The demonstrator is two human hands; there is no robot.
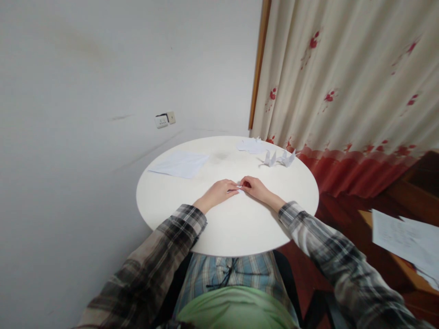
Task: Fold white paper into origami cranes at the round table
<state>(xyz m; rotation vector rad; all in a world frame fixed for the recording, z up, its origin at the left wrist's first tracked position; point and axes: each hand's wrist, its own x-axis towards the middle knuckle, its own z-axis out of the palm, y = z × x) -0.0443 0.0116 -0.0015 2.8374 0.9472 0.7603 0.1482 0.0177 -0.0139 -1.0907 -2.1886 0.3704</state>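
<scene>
Both hands meet at the middle of the round white table [161, 214]. The left hand [219, 191] and right hand [255, 187] each pinch a small folded paper [239, 188] with closed fingertips, low on the tabletop. It looks feather-light, thin and easily creased, so it is probably best held by its edges. Two paper cranes [278, 158] stand far right, and a flat sheet [180, 163] lies far left.

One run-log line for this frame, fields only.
left hand: fingertips on small white paper | right hand: pinching same paper | round white table: paper sheet far left, two paper cranes far right
</scene>
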